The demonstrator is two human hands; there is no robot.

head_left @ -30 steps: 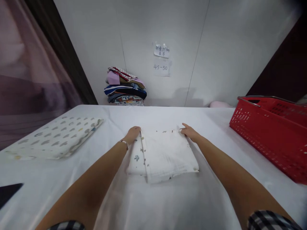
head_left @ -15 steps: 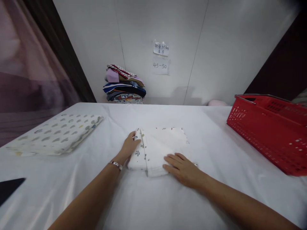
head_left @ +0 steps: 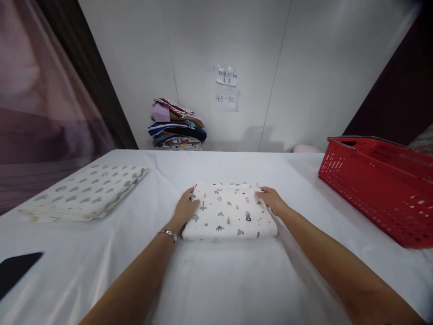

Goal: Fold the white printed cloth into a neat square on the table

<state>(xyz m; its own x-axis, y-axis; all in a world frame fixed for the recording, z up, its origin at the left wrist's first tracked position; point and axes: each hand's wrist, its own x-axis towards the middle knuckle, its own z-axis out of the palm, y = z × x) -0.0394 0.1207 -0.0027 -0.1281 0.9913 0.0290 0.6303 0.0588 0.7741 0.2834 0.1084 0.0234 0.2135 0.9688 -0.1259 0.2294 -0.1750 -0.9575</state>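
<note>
A white cloth (head_left: pixel 230 214) printed with small plants and figures lies folded into a flat rectangle in front of me. My left hand (head_left: pixel 185 205) grips its left edge, thumb on top and fingers around the side; a silver bracelet circles that wrist. At the upper right corner, my right hand (head_left: pixel 270 198) pinches the same cloth, its fingertips partly hidden at the edge. Another folded cloth (head_left: pixel 88 189), white with grey-green cloud-like shapes, rests on the table to the left, apart from both hands.
A red plastic basket (head_left: pixel 372 194) stands on the right of the white-covered table (head_left: pixel 230 280). Behind the far edge is a stack of folded fabrics (head_left: pixel 179 128) against the wall. A dark flat object (head_left: pixel 18 268) lies at the near left, below a pink curtain (head_left: pixel 50 90).
The loose plain-white flap now lies folded over, so the printed side faces up. My right hand has moved from the cloth's near part up to its far right corner.
</note>
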